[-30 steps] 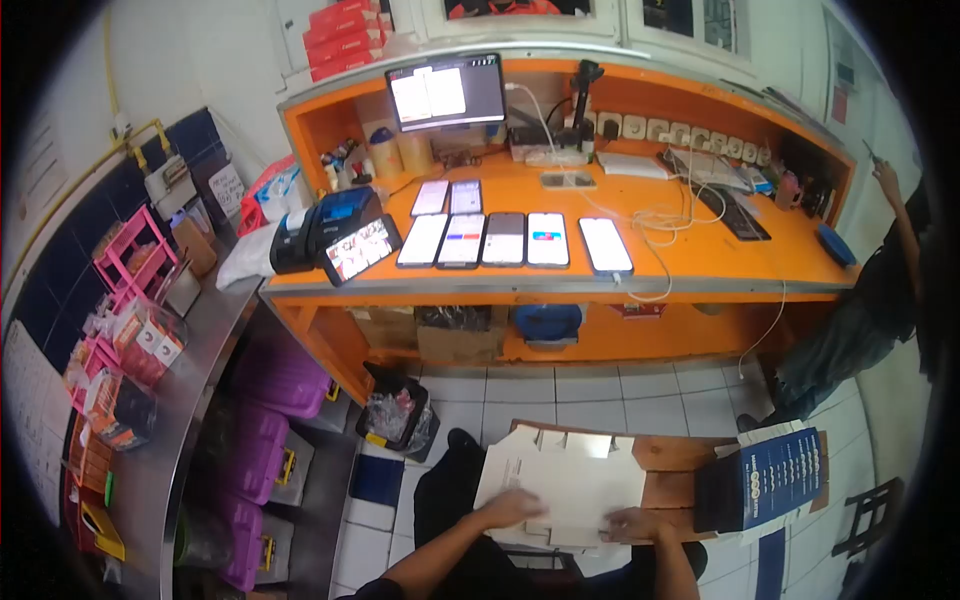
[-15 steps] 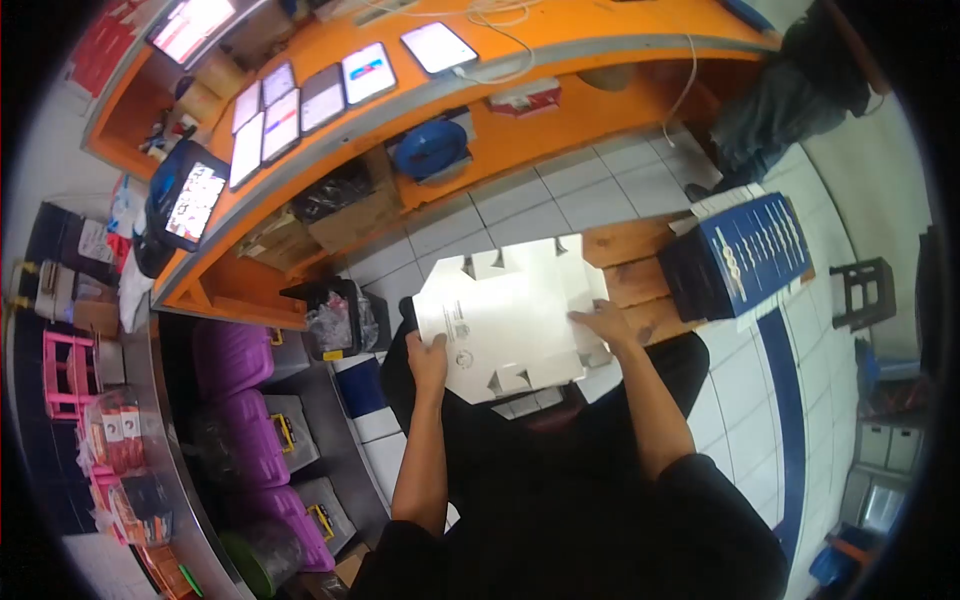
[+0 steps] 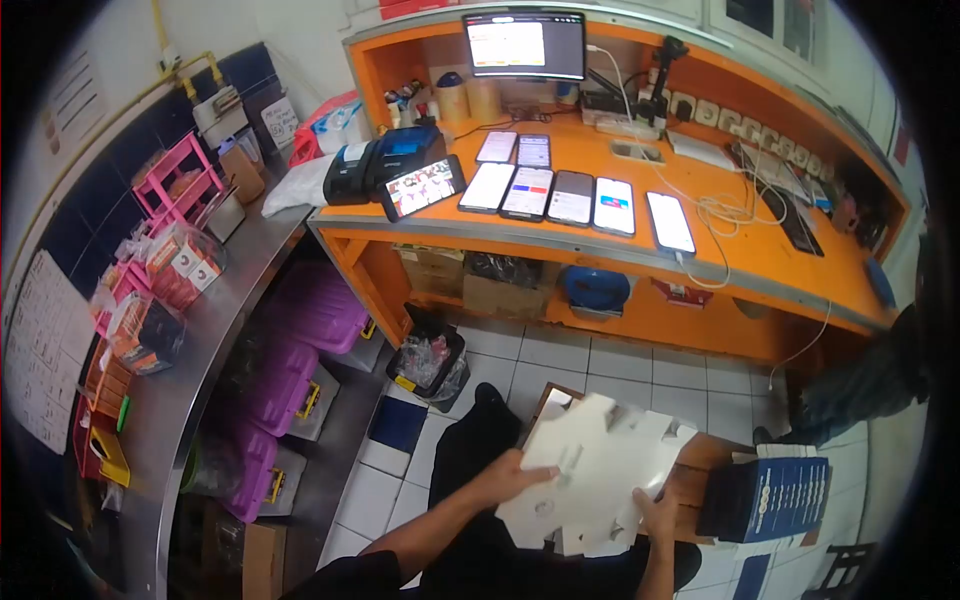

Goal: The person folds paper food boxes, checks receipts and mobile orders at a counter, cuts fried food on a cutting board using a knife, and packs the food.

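Observation:
A white, flat, unfolded cardboard box (image 3: 592, 472) lies tilted over my lap, with cut tabs along its edges and small grey print on its left part. My left hand (image 3: 508, 478) grips its left edge, thumb on the upper face and fingers partly hidden underneath. At the lower right edge, my right hand (image 3: 655, 515) holds the cardboard, its thumb up along the face. Under and beside the cardboard is a brown wooden bench (image 3: 690, 482). Right of my right hand stands a dark blue stack of flat boxes (image 3: 765, 498) with white edges.
An orange counter (image 3: 420, 228) ahead carries several lit phones (image 3: 570, 197), a monitor (image 3: 525, 45) and cables. A black bin (image 3: 428, 365) stands below it. Along the left runs a metal worktop (image 3: 225, 290) above purple-lidded boxes (image 3: 285, 385). Another person's leg (image 3: 860, 390) shows at right.
The view has swung up and left, so the counter and monitor show more. Both hands still hold the cardboard, which now appears more tilted and lower in view.

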Tool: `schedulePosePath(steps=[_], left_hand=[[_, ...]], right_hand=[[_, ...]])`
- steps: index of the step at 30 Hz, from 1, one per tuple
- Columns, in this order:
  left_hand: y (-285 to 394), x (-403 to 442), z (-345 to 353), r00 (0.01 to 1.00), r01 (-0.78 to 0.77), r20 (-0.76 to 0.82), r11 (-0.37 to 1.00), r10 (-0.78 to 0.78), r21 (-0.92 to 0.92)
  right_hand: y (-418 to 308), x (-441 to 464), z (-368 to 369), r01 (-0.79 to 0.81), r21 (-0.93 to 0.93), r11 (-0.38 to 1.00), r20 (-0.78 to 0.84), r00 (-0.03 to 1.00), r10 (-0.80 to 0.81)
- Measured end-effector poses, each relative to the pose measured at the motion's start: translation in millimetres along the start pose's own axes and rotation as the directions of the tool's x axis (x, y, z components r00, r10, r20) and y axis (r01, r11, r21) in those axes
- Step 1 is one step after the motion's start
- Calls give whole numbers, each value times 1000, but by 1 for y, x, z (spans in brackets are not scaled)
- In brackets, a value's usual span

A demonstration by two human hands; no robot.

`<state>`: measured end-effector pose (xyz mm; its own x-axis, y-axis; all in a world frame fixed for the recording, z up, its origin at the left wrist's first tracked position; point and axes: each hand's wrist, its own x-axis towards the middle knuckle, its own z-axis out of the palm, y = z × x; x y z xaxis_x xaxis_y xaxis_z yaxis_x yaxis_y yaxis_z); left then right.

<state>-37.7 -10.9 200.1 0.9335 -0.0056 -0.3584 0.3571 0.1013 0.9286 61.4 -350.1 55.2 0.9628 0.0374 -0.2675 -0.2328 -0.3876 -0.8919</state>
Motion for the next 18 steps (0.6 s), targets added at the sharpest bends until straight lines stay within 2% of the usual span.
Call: schedulePosePath(steps=[1,2,3,4,5,6,7,8,9,10,15,17,18], left_hand=[[1,-4,6,998,-16,57,999,14,38],[-2,-7,13,998,-23,55,999,21,34],[-8,-8,22,991,-82,101,997,82,-4],[-7,-9,29,979,-139,147,989,144,-45],[-4,-10,34,978,-144,147,988,149,-48],[2,-12,39,969,-87,230,996,93,-37],[6,-14,44,950,-29,310,999,34,-20],[5,-15,53,949,-31,312,999,36,-21],[0,-16,66,943,-105,312,993,118,-57],[-5,-15,76,930,-178,308,980,198,-93],[-25,-4,91,930,-139,316,976,186,-167],[-11,-5,65,909,14,413,988,52,-154],[-15,-5,52,945,-15,321,987,66,-160]], right_hand=[[-6,-3,2,9,-6,1000,3,1000,-9],[-9,-6,6,54,-110,992,-44,997,-60],[-14,-9,11,92,-213,973,-87,990,-112],[-21,-13,18,95,-214,972,-89,989,-116],[-28,-15,23,101,-124,987,-122,986,-116],[-33,-14,27,109,-33,994,-155,982,-112],[-21,-8,28,111,-36,993,-156,981,-116],[10,5,30,166,-14,986,-124,978,-166],[69,28,30,219,10,976,-94,972,-217],[73,27,41,238,24,971,-96,967,-235],[3,-11,88,271,52,961,-105,959,-264],[-12,-12,83,266,99,959,-120,960,-254],[-16,-11,72,246,147,958,-136,964,-227]])
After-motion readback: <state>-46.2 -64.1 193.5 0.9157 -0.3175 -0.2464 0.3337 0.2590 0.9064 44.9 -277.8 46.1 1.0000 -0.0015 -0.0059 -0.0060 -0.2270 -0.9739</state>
